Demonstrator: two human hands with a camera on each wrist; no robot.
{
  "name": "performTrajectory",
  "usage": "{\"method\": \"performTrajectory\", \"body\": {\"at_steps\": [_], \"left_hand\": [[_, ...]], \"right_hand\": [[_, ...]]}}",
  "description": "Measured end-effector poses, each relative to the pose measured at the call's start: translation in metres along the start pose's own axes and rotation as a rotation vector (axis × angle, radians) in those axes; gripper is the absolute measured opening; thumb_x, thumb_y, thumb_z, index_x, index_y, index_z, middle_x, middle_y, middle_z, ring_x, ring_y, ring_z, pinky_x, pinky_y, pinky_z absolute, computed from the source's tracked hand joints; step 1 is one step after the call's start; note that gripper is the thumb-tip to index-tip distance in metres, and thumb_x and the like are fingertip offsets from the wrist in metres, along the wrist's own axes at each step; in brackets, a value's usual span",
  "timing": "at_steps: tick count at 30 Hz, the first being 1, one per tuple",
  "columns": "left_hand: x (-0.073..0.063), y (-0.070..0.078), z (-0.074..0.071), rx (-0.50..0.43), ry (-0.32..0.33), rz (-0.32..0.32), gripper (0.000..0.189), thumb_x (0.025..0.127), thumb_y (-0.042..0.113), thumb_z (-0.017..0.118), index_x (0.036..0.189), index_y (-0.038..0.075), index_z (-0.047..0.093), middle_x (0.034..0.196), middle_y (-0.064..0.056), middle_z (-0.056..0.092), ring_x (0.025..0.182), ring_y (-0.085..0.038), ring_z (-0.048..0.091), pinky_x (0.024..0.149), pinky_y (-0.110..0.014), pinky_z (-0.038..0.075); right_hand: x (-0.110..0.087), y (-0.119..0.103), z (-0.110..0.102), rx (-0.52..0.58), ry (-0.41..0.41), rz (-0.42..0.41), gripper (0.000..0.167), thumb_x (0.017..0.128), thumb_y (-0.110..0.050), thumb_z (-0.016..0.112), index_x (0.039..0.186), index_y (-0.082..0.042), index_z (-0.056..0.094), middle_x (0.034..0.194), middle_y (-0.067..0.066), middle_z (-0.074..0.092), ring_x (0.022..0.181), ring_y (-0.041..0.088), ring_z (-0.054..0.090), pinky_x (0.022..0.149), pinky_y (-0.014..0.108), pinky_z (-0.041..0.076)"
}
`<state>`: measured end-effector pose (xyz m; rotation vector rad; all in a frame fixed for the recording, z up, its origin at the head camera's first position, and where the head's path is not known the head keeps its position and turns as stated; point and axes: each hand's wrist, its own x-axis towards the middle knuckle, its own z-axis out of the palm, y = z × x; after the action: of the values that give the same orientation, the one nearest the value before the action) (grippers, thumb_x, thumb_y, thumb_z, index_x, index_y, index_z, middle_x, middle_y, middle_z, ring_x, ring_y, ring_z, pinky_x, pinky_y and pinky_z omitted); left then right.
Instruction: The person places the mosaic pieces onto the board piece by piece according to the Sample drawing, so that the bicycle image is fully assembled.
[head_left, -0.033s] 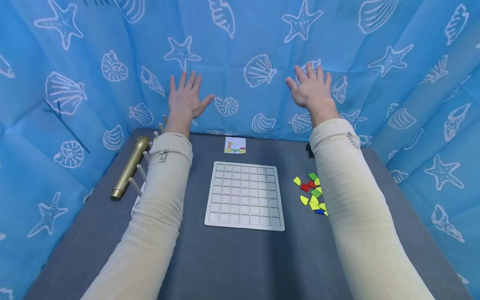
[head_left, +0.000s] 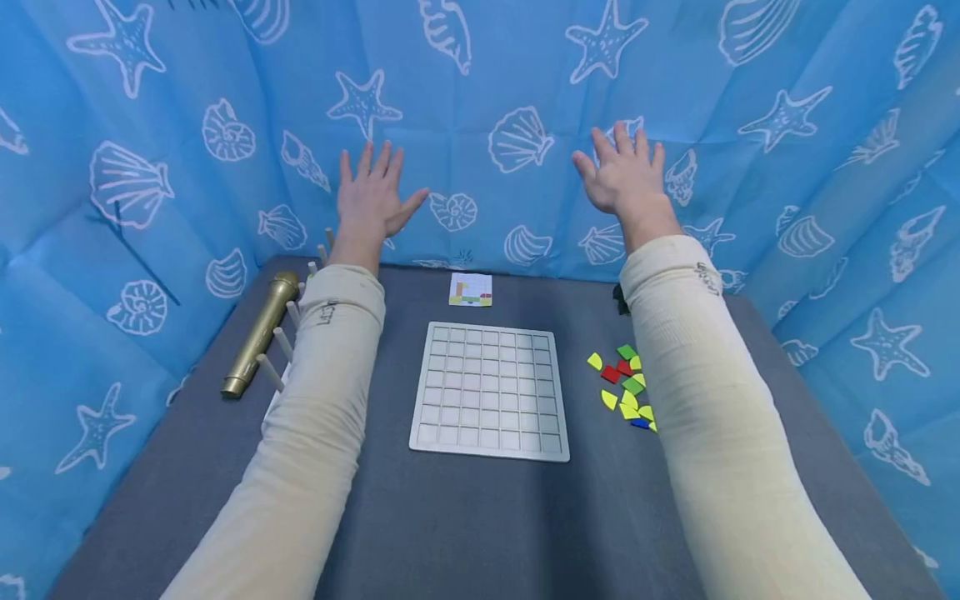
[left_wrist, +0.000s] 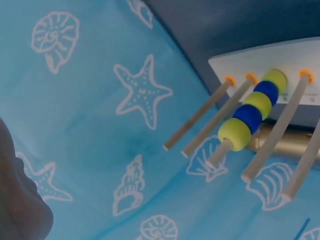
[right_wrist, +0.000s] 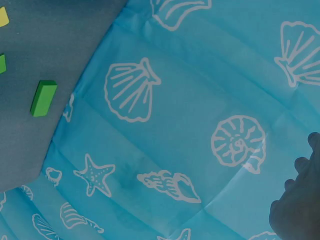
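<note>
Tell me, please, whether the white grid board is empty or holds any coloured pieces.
Empty: the grid board is bare throughout, and the visible coloured pieces lie beside it on the table.

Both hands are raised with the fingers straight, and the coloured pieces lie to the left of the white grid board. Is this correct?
Not entirely: the head view shows the coloured pieces to the right of the white grid board, not the left. The left hand and right hand are indeed raised, fingers straight.
</note>
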<state>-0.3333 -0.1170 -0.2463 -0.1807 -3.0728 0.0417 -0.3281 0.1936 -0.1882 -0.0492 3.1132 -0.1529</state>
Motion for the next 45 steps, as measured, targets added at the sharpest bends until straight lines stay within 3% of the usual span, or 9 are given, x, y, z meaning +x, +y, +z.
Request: {"method": "performTrajectory", "body": {"at_steps": [6, 11, 13, 20, 25, 29, 36, 40, 45], "left_hand": [[-0.003, -0.008, 0.001, -0.022, -0.007, -0.006, 0.076, 0.098, 0.06, 0.016, 0.153, 0.014, -0.011, 0.157, -0.006, -0.016, 0.141, -0.027, -0.02, 0.107, -0.048, -0.019], [-0.002, -0.014, -0.008, -0.09, 0.033, -0.009, 0.075, 0.098, 0.06, 0.015, 0.152, 0.014, -0.011, 0.157, -0.007, -0.016, 0.14, -0.027, -0.02, 0.107, -0.049, -0.019], [-0.002, -0.017, -0.012, -0.144, 0.061, -0.011, 0.075, 0.098, 0.06, 0.015, 0.152, 0.014, -0.011, 0.157, -0.006, -0.016, 0.14, -0.027, -0.019, 0.108, -0.049, -0.018], [-0.005, -0.036, -0.017, -0.382, 0.179, 0.014, 0.072, 0.1, 0.056, 0.02, 0.154, 0.015, -0.006, 0.159, -0.006, -0.008, 0.142, -0.025, -0.014, 0.11, -0.048, -0.013], [-0.012, -0.051, -0.01, -0.554, 0.216, 0.034, 0.068, 0.101, 0.052, 0.025, 0.154, 0.02, -0.001, 0.159, 0.001, -0.003, 0.141, -0.015, -0.012, 0.111, -0.038, -0.012], [-0.02, -0.049, -0.002, -0.652, 0.27, 0.091, 0.066, 0.101, 0.05, 0.03, 0.155, 0.022, 0.004, 0.159, 0.004, -0.001, 0.141, -0.01, -0.009, 0.111, -0.033, -0.009], [-0.042, -0.017, 0.022, -0.774, 0.343, 0.309, 0.068, 0.099, 0.04, 0.043, 0.155, 0.017, 0.013, 0.159, 0.003, 0.005, 0.141, -0.006, -0.003, 0.113, -0.037, 0.0], [-0.055, -0.008, 0.049, -0.803, 0.311, 0.398, 0.069, 0.098, 0.041, 0.046, 0.155, 0.016, 0.015, 0.159, 0.002, 0.007, 0.142, -0.008, -0.002, 0.114, -0.045, 0.003], [-0.06, -0.007, 0.09, -0.791, 0.237, 0.426, 0.072, 0.098, 0.048, 0.046, 0.154, 0.015, 0.017, 0.159, -0.003, 0.008, 0.143, -0.015, 0.0, 0.113, -0.052, 0.005]], "right_hand": [[-0.001, 0.0, -0.002, 0.062, 0.015, -0.002, 0.063, 0.099, -0.051, 0.003, 0.152, -0.019, -0.013, 0.154, 0.012, -0.022, 0.138, 0.035, -0.024, 0.108, 0.053, -0.015], [-0.004, 0.018, -0.014, 0.339, 0.084, 0.02, 0.064, 0.099, -0.05, 0.003, 0.153, -0.019, -0.011, 0.157, 0.007, -0.014, 0.142, 0.026, -0.014, 0.112, 0.042, -0.01], [-0.006, 0.031, -0.019, 0.538, 0.111, 0.048, 0.064, 0.099, -0.051, 0.005, 0.154, -0.019, -0.006, 0.159, 0.003, -0.007, 0.143, 0.02, -0.006, 0.114, 0.035, -0.002], [-0.021, 0.107, -0.015, 1.585, -0.036, 0.136, 0.061, 0.095, -0.061, 0.022, 0.149, -0.033, 0.029, 0.153, 0.002, 0.027, 0.141, 0.022, 0.022, 0.112, 0.036, 0.021], [-0.036, 0.172, 0.004, 1.916, -0.157, 0.119, 0.059, 0.092, -0.06, 0.039, 0.139, -0.025, 0.05, 0.127, 0.009, 0.057, 0.127, 0.027, 0.046, 0.104, 0.042, 0.036], [-0.054, 0.211, 0.027, 2.046, -0.255, 0.13, 0.056, 0.09, -0.057, 0.05, 0.13, -0.019, 0.058, 0.114, 0.013, 0.064, 0.102, 0.032, 0.064, 0.094, 0.046, 0.046], [-0.087, 0.249, 0.085, 2.127, -0.422, 0.033, 0.057, 0.091, -0.053, 0.05, 0.132, -0.013, 0.056, 0.121, 0.016, 0.062, 0.11, 0.034, 0.06, 0.094, 0.048, 0.045], [-0.101, 0.25, 0.12, 2.023, -0.464, -0.001, 0.056, 0.094, -0.054, 0.043, 0.13, -0.013, 0.058, 0.122, 0.015, 0.062, 0.112, 0.031, 0.059, 0.096, 0.045, 0.045], [-0.12, 0.241, 0.157, 1.846, -0.533, -0.067, 0.056, 0.098, -0.054, 0.029, 0.129, -0.018, 0.059, 0.123, 0.01, 0.062, 0.113, 0.023, 0.059, 0.095, 0.036, 0.046]]}}
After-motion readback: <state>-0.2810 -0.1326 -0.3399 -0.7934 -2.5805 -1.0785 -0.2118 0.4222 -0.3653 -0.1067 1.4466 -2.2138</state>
